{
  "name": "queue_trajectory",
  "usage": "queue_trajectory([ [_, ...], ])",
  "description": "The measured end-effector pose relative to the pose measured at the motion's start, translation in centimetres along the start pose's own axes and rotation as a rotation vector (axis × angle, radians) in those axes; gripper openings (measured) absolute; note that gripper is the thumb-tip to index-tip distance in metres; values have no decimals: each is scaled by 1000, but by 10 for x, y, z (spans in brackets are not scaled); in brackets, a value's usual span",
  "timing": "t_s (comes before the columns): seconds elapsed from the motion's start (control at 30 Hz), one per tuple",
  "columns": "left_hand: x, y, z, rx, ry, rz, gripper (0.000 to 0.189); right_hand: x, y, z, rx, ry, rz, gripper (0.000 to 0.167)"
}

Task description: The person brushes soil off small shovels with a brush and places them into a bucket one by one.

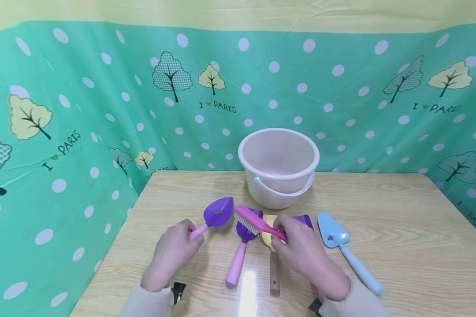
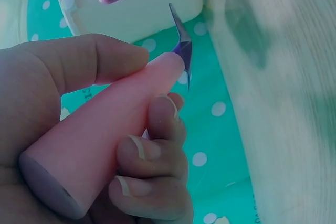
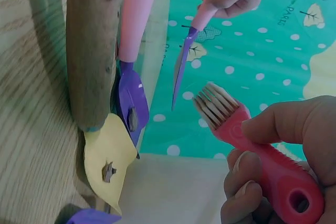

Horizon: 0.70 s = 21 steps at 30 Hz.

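Observation:
My left hand (image 1: 176, 248) grips the pink handle of a pointed purple trowel (image 1: 220, 210); its blade is held up over the table, and in the left wrist view the fingers wrap the thick handle (image 2: 100, 129). In my right hand (image 1: 303, 246) is a pink brush (image 1: 254, 220) with pale bristles (image 3: 215, 106), pinched by thumb and fingers near its handle. Under the brush lie a purple shovel (image 1: 241, 251) with a pink handle and a yellow shovel (image 1: 275, 268) with a wooden handle. Another purple blade (image 1: 304, 220) is mostly hidden by my right hand.
A white bucket (image 1: 277, 185) with its handle down stands at the back of the wooden table (image 1: 420, 229). To the right lies a light blue trowel (image 1: 347, 246). Green dotted cloth (image 1: 222, 145) hangs behind and along the sides.

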<state>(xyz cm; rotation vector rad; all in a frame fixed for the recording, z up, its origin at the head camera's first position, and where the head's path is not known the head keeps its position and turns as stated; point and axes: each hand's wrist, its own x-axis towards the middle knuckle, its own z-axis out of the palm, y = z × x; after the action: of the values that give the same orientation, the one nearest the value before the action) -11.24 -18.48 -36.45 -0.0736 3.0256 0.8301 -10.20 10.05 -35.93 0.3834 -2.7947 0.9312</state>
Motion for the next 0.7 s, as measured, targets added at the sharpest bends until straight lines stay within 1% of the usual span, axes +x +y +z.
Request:
queue_trajectory([
  [0.13,0,1,-4,7,4,-4,17,1,-5,5,11,-6,11,20],
  [0.33,0,3,-8,14,0,-15,18,4,-14,13,45,0,-11,21],
  [0.5,1,3,-10,26,5,-10,17,7,-22,19,77,-8,-13,21],
  [0.7,1,4,-9,31,-1,-15,17,11,-28,24,71,45,-46,20],
])
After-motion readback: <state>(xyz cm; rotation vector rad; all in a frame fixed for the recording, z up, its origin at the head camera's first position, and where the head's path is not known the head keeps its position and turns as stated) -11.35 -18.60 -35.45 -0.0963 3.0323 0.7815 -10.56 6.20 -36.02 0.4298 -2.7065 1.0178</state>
